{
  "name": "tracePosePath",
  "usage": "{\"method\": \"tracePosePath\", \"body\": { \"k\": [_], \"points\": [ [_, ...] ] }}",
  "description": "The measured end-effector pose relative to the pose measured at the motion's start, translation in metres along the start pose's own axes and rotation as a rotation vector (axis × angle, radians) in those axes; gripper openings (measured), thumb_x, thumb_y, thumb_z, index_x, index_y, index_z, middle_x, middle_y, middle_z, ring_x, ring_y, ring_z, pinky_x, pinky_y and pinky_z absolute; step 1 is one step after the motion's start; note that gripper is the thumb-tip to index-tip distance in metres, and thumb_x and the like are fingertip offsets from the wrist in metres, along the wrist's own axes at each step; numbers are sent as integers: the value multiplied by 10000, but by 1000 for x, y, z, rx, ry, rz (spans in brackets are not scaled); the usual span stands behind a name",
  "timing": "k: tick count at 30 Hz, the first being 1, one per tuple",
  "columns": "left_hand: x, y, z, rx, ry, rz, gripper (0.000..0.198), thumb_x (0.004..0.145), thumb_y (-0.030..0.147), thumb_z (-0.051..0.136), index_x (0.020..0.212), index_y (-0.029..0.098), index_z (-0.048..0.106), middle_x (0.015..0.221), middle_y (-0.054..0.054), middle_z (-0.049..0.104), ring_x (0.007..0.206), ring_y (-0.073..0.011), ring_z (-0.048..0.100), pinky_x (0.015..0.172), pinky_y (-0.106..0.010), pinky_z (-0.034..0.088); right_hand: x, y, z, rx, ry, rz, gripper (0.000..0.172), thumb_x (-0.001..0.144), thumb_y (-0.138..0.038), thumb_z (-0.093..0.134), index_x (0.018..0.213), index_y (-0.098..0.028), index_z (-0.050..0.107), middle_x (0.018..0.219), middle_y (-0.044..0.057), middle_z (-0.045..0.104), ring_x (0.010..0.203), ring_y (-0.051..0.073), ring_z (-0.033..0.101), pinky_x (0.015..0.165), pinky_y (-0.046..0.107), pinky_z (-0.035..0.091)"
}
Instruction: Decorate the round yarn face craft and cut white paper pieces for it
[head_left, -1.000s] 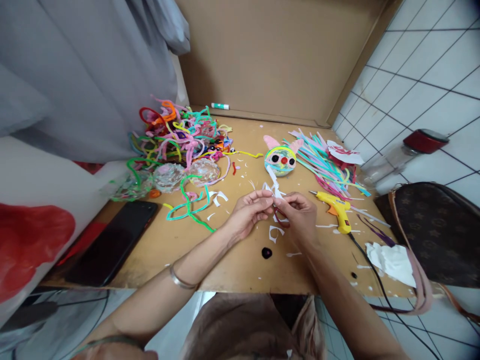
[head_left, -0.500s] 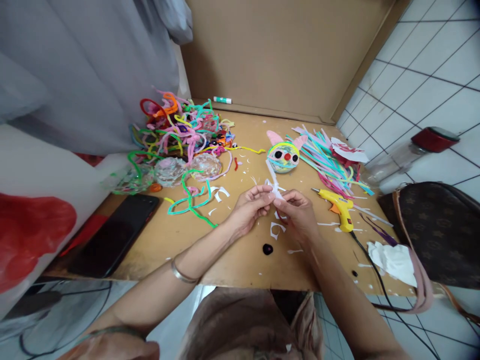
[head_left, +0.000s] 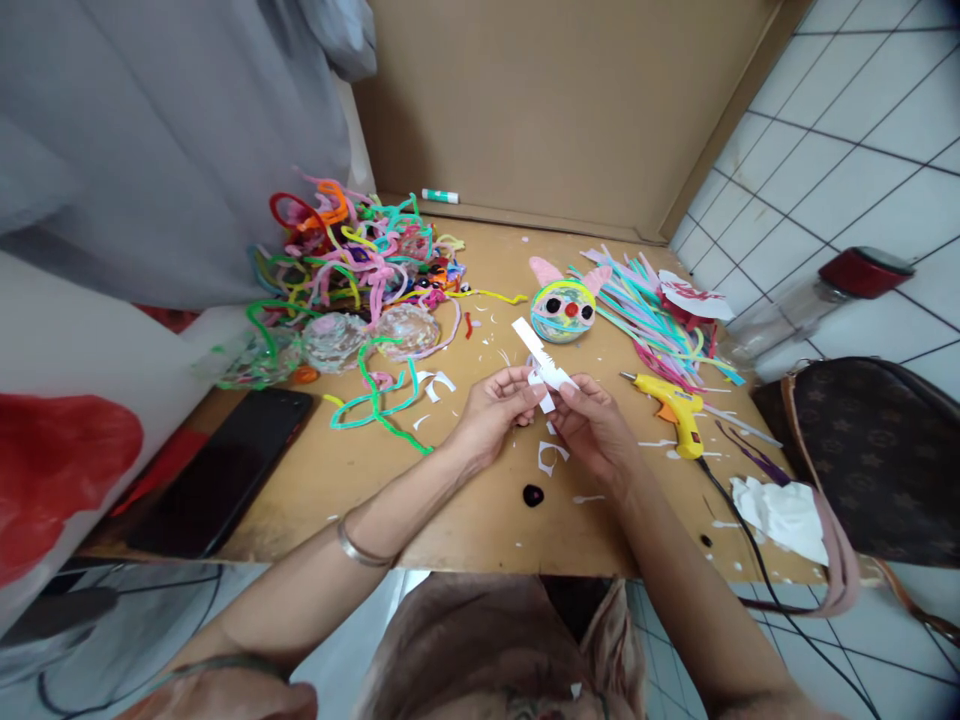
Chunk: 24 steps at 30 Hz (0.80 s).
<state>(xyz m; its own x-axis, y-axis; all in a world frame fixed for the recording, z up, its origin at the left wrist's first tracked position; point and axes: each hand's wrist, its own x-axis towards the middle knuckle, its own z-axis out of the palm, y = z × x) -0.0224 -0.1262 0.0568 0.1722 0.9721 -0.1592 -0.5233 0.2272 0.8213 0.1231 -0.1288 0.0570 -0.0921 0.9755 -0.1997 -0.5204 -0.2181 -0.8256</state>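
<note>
Between my hands is a white paper strip (head_left: 541, 360) with a notched edge, its far end sticking up and away to the left. My left hand (head_left: 501, 408) is closed, pinching the paper between thumb and fingers. My right hand (head_left: 596, 420) pinches the strip's other end. Just beyond stands a round ball (head_left: 561, 325) with pink ears, two dark eyes and a red nose. Below my hands lie a cut white paper scrap (head_left: 552, 458) and a black fuzzy disc (head_left: 533, 496).
Tangled pipe cleaners (head_left: 360, 250) and clear wound balls (head_left: 334, 342) fill the back left. A phone (head_left: 221, 470) lies left. On the right are loose pipe cleaners (head_left: 637, 305), a yellow glue gun (head_left: 675, 408) with its cord, crumpled tissue (head_left: 780, 518), a bottle (head_left: 802, 305) and a brown bag (head_left: 862, 460).
The paper strip has turned between my fingers, so its notched edge and flat face now show more plainly. My hands stay in nearly the same place.
</note>
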Motion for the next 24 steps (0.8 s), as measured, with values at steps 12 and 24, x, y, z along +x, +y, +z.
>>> {"method": "tracePosePath", "body": {
  "k": [12,24],
  "points": [
    [-3,-1,0,108,-53,-12,396,530,316,922,816,134,718,652,12,640,531,-52,488,499,-187,339,10,-4,-12,141,31,-55,317,632,-229,842,765,-231,554,850,-21,757,734,136,702,658,262,575],
    [-5,-1,1,231,-79,8,267,568,258,863,776,144,742,597,21,608,489,-48,433,481,-196,302,15,-14,-22,188,104,-135,292,644,-198,828,763,-239,565,762,-48,726,711,131,675,634,253,564]
  ]
}}
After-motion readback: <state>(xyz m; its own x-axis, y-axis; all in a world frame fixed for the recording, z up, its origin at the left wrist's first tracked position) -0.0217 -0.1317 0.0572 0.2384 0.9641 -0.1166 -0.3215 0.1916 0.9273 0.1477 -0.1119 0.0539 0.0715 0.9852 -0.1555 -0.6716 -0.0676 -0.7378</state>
